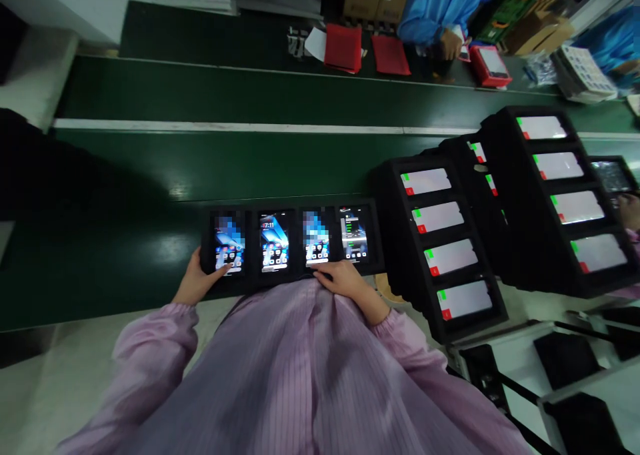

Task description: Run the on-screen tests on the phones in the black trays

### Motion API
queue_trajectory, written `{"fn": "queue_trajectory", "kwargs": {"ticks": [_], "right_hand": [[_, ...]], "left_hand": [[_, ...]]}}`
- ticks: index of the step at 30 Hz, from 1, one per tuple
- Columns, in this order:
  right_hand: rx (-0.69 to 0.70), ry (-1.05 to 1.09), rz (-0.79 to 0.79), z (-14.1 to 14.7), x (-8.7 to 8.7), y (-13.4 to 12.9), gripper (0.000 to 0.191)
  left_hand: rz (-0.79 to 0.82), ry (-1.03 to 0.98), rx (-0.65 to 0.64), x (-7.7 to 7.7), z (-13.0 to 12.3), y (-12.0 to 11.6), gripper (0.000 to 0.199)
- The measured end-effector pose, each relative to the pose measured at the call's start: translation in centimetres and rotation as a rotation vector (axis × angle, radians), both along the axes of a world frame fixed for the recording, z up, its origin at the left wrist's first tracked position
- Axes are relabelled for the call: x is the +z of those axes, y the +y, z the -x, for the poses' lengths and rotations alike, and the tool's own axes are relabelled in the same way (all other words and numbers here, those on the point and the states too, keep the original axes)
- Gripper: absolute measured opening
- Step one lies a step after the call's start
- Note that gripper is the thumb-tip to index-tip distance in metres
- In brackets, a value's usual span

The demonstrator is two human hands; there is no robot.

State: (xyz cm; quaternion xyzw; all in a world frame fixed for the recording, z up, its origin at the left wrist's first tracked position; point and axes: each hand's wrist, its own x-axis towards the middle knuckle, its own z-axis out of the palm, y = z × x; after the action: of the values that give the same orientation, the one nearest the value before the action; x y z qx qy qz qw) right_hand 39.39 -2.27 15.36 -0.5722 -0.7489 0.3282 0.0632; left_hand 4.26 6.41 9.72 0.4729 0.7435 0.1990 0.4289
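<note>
A long black tray [251, 241] lies at the near edge of the green bench, with phones set in a row in its slots. My left hand [197, 278] grips the tray's left end, its thumb reaching onto the lower part of the leftmost phone [229, 241]. The second phone [274, 240] has a lit home screen showing 7:11. My right hand [345, 280] is open, with a fingertip at the bottom of the third phone [317, 235]. On the rightmost phone [353, 231], a dark panel covers part of the lit screen.
Stacked black trays [433, 235] holding white-screened phones with green and red marks stand to my right, beside a taller stack [550, 181]. Across the green bench [280, 161] lie red pouches [343, 48]. A co-worker's hand [451, 45] holds something there.
</note>
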Motion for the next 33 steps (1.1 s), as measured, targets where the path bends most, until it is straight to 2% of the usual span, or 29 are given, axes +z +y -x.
{"fn": "queue_trajectory", "kwargs": {"ticks": [4,10,14,18,22,25,27,33], "right_hand": [[0.023,-0.02,0.025,0.1,0.1,0.4,0.029],[-0.108,-0.063,0.002,1.0,-0.1,1.4,0.034],[-0.101,-0.094,0.0,2.0,-0.1,2.3,0.036],[-0.014,-0.027,-0.041,2.9,-0.1,2.8,0.036],[0.214,-0.009,-0.011,4.2,0.1,3.5,0.029],[0.316,-0.047,0.032,5.3,0.3,4.3,0.026],[0.306,-0.095,0.046,5.9,0.6,4.9,0.027],[0.134,-0.109,0.033,6.5,0.7,5.5,0.034]], "left_hand": [[-0.001,-0.042,-0.009,0.0,-0.2,-0.1,0.088],[-0.01,-0.074,-0.004,-0.5,0.1,-0.5,0.079],[-0.012,-0.06,0.006,-0.9,0.5,-0.7,0.077],[-0.023,-0.081,-0.021,-1.3,0.8,-0.7,0.079],[-0.037,-0.059,-0.036,-1.5,0.9,-0.6,0.081],[-0.034,-0.055,-0.027,-1.3,0.8,-0.6,0.079],[-0.038,-0.057,-0.028,-1.1,0.7,-0.6,0.079],[0.011,-0.133,0.022,-0.4,0.2,-0.6,0.076]]}}
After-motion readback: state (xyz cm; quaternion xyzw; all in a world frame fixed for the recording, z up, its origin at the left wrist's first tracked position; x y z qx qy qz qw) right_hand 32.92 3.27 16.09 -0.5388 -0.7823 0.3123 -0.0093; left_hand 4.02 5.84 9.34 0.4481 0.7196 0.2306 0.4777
